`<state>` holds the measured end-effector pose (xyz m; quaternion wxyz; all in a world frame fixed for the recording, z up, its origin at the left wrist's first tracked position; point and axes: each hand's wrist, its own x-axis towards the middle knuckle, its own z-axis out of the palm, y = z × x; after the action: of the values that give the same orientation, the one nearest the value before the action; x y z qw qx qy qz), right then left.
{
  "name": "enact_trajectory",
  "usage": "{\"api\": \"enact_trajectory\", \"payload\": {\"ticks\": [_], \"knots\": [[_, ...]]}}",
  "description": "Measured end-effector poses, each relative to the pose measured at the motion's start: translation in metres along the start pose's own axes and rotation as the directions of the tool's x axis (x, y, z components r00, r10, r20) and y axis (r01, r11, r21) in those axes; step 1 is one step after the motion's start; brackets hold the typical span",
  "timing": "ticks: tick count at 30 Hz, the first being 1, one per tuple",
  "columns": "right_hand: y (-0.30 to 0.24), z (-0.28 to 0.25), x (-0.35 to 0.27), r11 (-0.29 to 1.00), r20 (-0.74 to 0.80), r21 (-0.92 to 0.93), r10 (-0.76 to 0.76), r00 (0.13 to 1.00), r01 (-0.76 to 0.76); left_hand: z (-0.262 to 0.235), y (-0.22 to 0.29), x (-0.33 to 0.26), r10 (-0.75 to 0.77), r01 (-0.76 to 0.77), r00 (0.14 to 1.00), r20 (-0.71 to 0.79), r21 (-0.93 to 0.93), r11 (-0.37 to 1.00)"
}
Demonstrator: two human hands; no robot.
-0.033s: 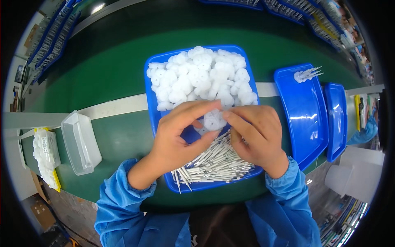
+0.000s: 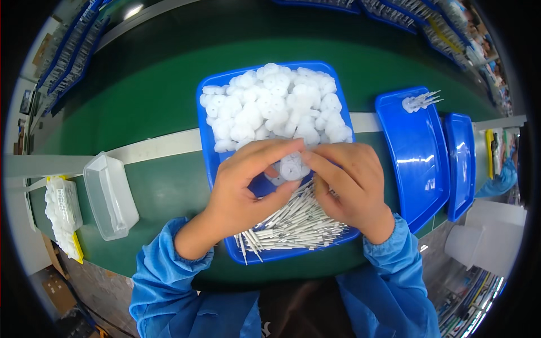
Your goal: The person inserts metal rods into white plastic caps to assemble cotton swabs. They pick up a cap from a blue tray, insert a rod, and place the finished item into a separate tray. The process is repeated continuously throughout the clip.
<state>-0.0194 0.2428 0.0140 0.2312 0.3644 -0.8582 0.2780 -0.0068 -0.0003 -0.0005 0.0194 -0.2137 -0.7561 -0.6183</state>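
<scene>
Over a blue tray (image 2: 209, 147), the left hand (image 2: 239, 183) pinches a white piece (image 2: 292, 168) by its edges, seemingly for steadiness; the right hand (image 2: 356, 183) curls fingers alongside, any grip hidden. Sticks (image 2: 304, 221) lie handily below.

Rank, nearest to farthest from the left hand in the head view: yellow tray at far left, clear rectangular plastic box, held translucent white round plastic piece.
1. Translucent white round plastic piece: touching the left hand.
2. Clear rectangular plastic box: left of the hand.
3. Yellow tray: farther left, beyond the box.
</scene>
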Motion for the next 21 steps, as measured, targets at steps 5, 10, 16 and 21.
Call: {"api": "enact_trajectory", "payload": {"ticks": [5, 10, 16, 21], "knots": [[-0.002, 0.000, 0.003, 0.997, 0.000, 0.078, 0.024, 1.000, -0.024, 0.002, 0.001, 0.001, 0.006, -0.006, 1.000, 0.001, -0.017, 1.000], [0.001, -0.013, -0.017, 0.996, 0.082, 0.073, -0.060, 0.995, 0.054, -0.002, -0.003, -0.001, 0.003, -0.002, 1.000, 0.012, -0.133, 0.991], [-0.018, -0.006, -0.005, 0.992, 0.286, -0.039, -0.105, 0.952, 0.121, -0.005, -0.004, -0.001, -0.118, 0.054, 0.965, -0.233, -0.265, 0.963], [-0.045, 0.015, 0.005, 0.968, 0.444, -0.157, -0.109, 0.889, 0.197, -0.006, -0.003, -0.004, -0.234, 0.143, 0.953, -0.191, -0.397, 0.906]]}}
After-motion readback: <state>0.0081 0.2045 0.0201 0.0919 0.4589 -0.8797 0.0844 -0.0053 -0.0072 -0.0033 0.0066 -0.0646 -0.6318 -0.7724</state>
